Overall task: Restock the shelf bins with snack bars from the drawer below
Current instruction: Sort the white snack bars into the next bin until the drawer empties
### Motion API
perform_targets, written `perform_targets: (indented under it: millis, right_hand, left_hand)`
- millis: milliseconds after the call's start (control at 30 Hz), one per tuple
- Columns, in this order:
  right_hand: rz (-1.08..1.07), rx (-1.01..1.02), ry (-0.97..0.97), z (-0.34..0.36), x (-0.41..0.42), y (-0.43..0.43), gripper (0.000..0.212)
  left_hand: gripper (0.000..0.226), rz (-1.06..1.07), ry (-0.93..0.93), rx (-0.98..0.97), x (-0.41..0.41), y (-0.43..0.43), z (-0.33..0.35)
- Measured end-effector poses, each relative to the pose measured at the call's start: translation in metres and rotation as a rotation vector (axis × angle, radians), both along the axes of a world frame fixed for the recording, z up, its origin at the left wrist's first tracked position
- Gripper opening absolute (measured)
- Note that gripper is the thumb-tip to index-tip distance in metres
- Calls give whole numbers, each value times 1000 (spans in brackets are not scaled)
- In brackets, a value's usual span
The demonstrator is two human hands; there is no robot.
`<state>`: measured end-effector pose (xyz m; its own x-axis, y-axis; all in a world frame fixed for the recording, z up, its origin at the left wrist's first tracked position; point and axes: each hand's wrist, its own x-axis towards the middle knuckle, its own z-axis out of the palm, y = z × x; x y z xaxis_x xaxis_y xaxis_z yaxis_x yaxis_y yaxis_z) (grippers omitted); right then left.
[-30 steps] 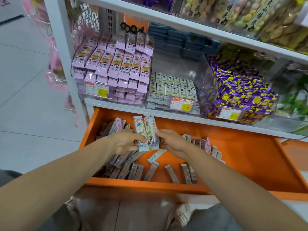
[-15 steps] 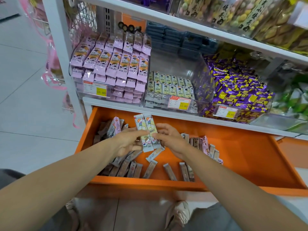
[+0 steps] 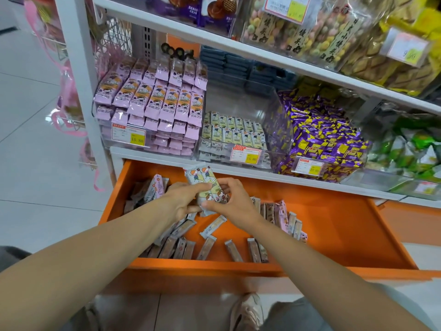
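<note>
Bars (image 3: pixel 207 185) in pale cartoon-printed wrap, two side by side, stood upright between both hands above the open orange drawer (image 3: pixel 338 235); the left hand (image 3: pixel 182 203) pinched them from its side, thumb and fingers curled onto the wrappers; the right hand (image 3: pixel 236 203) gripped their lower ends from the other side, fingers bent round the film. Such bars looked light and fairly stiff along their length, though the wrap would likely be slick and the crimped ends floppy; the sound hold seemed to be across the flat middle, not at the seals, and with gentle pressure, since the filling might crumble. Both forearms reached forward and slightly inward, the hands meeting close together over the drawer's floor; loose bars (image 3: pixel 186 247) lay below and nearer than the hands, with others just to the right of the right hand. Up and beyond the right hand sat the part-filled clear bin (image 3: pixel 214 155) of similar pale bars, probably their destination; the pink-wrapped bin (image 3: pixel 107 137) stood up and beyond the left hand.
</note>
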<state>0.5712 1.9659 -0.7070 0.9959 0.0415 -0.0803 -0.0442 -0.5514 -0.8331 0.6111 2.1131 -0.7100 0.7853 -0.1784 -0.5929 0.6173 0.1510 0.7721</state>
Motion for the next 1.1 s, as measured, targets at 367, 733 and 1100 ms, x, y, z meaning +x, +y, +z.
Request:
perform_targets:
  millis: [367, 733, 1100]
  right_hand:
    - [-90, -21, -145, 25, 2, -7, 49]
    - [-83, 150, -19, 49, 16, -14, 52]
    - [-307, 77, -181, 74, 54, -29, 55]
  left_hand:
    - [28, -91, -129, -82, 15, -14, 29]
    - [25, -142, -288, -2, 29, -15, 53]
    - [27, -118, -920, 605, 42, -11, 76]
